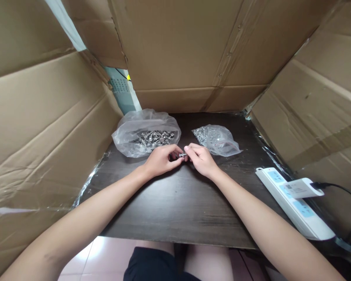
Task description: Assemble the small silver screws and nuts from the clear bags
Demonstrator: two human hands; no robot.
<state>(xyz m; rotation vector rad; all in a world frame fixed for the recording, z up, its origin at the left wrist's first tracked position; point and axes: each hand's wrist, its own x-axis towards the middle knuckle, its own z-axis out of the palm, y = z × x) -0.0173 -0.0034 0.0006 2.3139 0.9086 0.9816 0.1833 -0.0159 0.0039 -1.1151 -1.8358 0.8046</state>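
My left hand (pixel 164 159) is closed in a pinch on a small shiny metal fitting (pixel 181 155), which looks like a short bolt. Thumb and fingers of my right hand (pixel 201 158) press together at the fitting's other end, so the two hands meet over the table. Fingers hide part of the piece. Just behind my left hand lies an open clear plastic bag (pixel 125 134) with many silvery metal fittings (pixel 156 137) in it. Beyond my right hand is a smaller clear bag (pixel 231 146) of thin metal screws (pixel 203 136).
A dark wooden table (pixel 163 207) lies under both hands. Cardboard walls (pixel 181 47) enclose it at the back and sides. On the right rests a white power strip (pixel 295 207), with a white plug-in adapter (pixel 302 188) and a black cable (pixel 346 187).
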